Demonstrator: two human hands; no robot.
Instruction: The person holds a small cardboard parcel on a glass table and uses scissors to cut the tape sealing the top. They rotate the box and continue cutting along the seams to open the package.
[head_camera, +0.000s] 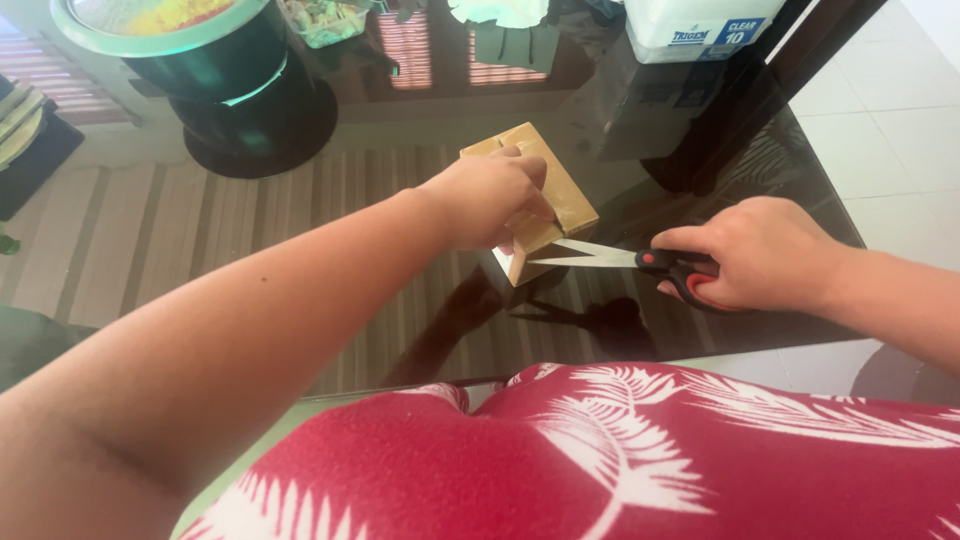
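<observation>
Nearest, the right hand (765, 252) has its grip closed through the handles of red-and-black scissors (640, 264), blades parted at the edge of a tan cardboard box (565, 190). Just beyond, the left hand (487, 195) grips that box, tilted on the dark glass tabletop (300, 260); a green-rimmed bowl (190, 40) stands well behind.

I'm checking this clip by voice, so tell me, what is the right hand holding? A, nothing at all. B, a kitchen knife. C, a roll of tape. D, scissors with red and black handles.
D: the right hand grips scissors with red and black handles, their blades open at the edge of the small cardboard box that the left hand steadies on the glass table.
</observation>
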